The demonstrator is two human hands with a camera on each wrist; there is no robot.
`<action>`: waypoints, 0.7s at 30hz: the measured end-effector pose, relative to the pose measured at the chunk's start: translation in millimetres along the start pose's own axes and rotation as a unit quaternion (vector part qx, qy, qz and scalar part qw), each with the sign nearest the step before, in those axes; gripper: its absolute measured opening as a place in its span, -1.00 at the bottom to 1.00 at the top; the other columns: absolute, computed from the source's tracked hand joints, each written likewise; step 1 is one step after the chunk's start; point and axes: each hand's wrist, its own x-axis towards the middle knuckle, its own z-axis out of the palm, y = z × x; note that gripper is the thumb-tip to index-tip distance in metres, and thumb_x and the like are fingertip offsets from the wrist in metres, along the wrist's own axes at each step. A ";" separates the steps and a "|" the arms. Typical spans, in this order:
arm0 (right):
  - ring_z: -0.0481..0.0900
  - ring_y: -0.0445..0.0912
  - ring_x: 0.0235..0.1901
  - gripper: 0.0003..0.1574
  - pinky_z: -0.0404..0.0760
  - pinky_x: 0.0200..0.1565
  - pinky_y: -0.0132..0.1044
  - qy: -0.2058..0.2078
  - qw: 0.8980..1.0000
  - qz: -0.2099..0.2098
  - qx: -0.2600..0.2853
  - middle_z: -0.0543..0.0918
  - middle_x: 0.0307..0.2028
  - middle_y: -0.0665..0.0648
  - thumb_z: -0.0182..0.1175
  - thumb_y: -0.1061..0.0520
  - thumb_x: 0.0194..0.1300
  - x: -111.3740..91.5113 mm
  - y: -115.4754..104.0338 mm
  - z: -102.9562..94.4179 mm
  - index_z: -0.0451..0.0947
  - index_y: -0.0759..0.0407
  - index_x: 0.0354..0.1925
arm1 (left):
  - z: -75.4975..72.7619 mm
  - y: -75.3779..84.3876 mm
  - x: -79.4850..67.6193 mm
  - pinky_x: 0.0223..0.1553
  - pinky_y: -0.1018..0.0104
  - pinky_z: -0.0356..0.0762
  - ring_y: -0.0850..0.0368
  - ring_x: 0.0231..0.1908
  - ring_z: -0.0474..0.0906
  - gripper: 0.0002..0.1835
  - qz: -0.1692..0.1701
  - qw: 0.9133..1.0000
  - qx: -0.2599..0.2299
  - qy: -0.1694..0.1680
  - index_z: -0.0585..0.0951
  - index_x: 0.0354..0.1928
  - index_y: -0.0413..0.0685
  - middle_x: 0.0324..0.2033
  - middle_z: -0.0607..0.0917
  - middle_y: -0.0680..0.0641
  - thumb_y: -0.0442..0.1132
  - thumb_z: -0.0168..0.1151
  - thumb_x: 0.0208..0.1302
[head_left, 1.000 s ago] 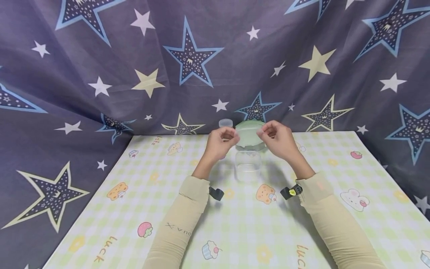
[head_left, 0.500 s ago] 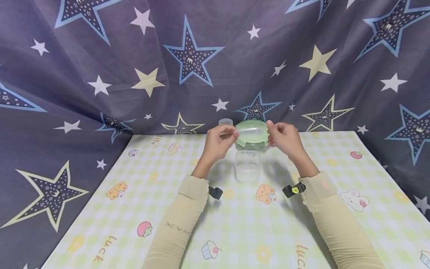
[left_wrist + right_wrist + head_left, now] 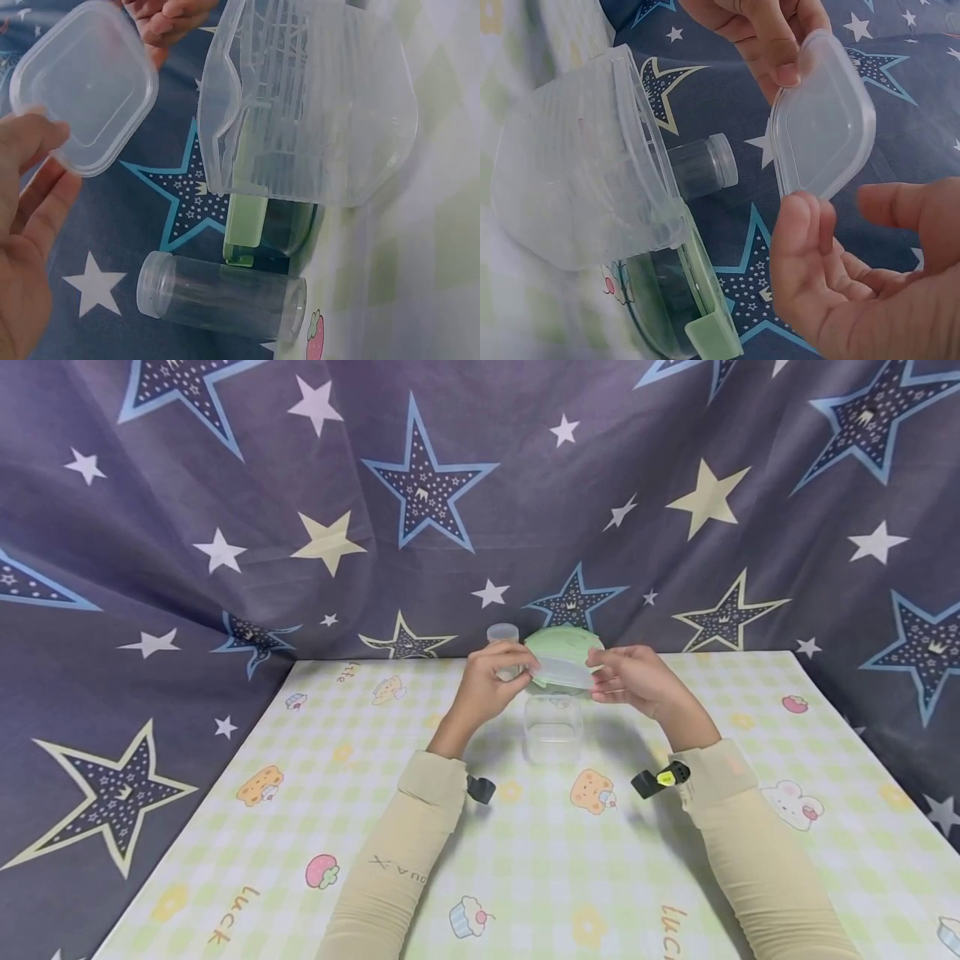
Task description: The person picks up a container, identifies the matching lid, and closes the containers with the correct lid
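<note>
A translucent, rounded plastic lid point(image 3: 825, 120) is held up by a corner in my left hand point(image 3: 487, 682), its thumb and fingers pinching the rim. At the opposite corner, my right hand point(image 3: 633, 681) touches the lid with its fingertips, while the right thumb stands away from it. Below the hands, a clear plastic box point(image 3: 553, 735) stands uncovered on the table. Behind the lid sits a container with a green clip lid point(image 3: 566, 642), partly hidden. Past the left hand stands a clear cylindrical jar point(image 3: 221, 296) with a translucent cap.
A green-and-white checked cloth point(image 3: 555, 877) with cartoon prints covers the table. At its back edge hangs a dark curtain point(image 3: 525, 510) patterned with stars, close behind the green-lidded container and the jar.
The lid has tilted from nearly edge-on to show its face. My right hand has shifted right and its fingers have loosened, while the left hand keeps its pinch in about the same place.
</note>
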 end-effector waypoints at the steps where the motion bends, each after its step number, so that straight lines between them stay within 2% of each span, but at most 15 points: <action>1: 0.65 -0.14 -0.47 -0.54 0.78 -0.19 -0.29 -0.002 1.000 0.001 0.000 0.62 -0.40 0.08 0.16 0.08 0.53 0.3 0.6 -0.2 0.42 0.46 0.13 | 0.1 -0.2 -0.3 0.20 0.23 0.57 0.00 -0.09 0.67 -0.80 0.004 1.000 0.001 -0.007 0.81 -0.31 -0.13 -0.22 0.79 -0.08 -0.58 0.39 0.17; 9: 0.62 -0.20 -0.45 -0.63 0.72 -0.26 -0.40 -0.022 0.999 0.006 0.027 0.66 -0.34 0.08 0.11 0.35 0.44 4.6 7.3 0.3 0.41 0.51 0.15 | -0.5 -1.4 -1.8 0.12 0.25 0.60 -0.02 -0.10 0.66 -0.83 0.028 0.999 0.022 -0.033 0.81 -0.31 -0.14 -0.23 0.78 -0.10 -0.55 0.40 0.20; 15: 0.48 -0.25 -0.53 -0.82 0.67 -0.32 -0.43 -0.057 0.995 0.011 0.079 0.62 -0.44 0.07 0.05 0.44 0.44 8.1 14.9 -4.6 0.57 0.38 -0.09 | -0.5 -0.5 -0.8 0.12 0.26 0.59 0.00 -0.10 0.66 -0.83 0.052 0.997 0.042 -0.042 0.82 -0.30 -0.12 -0.23 0.78 -0.07 -0.53 0.42 0.20; 18: 0.46 -0.24 -0.53 -0.74 0.66 -0.31 -0.42 -0.081 0.991 0.016 0.103 0.60 -0.46 0.07 0.02 0.45 0.46 10.7 18.2 -7.4 0.63 0.26 -0.21 | -1.4 1.0 0.2 0.13 0.25 0.59 -0.01 -0.08 0.65 -0.83 0.054 0.997 0.050 -0.040 0.82 -0.30 -0.11 -0.22 0.78 -0.08 -0.53 0.43 0.20; 21: 0.47 -0.22 -0.50 -0.73 0.66 -0.28 -0.40 -0.096 0.988 0.021 0.120 0.61 -0.44 0.07 -0.02 0.45 0.48 11.9 18.3 -8.7 0.61 0.27 -0.17 | -2.0 2.1 1.4 0.12 0.25 0.59 -0.03 -0.08 0.64 -0.84 0.050 0.996 0.061 -0.035 0.81 -0.31 -0.12 -0.20 0.78 -0.09 -0.53 0.42 0.20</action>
